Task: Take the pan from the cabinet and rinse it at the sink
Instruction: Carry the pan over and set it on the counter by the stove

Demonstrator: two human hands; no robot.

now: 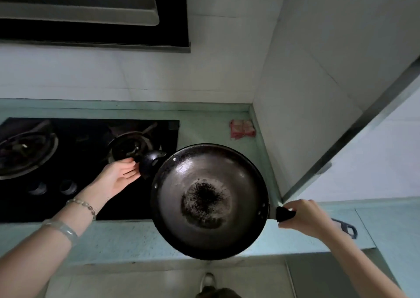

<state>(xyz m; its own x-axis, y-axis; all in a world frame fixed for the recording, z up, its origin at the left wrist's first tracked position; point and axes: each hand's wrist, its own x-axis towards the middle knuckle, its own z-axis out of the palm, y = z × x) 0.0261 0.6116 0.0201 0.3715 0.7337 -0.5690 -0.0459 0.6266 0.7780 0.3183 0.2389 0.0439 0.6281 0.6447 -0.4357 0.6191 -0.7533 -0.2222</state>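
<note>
The right hand (304,216) grasps the pan (210,201) by its long handle; the left hand (118,176), released, nears the small helper handle. Carrying it to the sink looks next.

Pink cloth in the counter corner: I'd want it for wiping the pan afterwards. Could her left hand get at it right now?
Probably not directly. The left hand is open beside the pan's small side handle, and the pan lies between it and the pink cloth.
</note>
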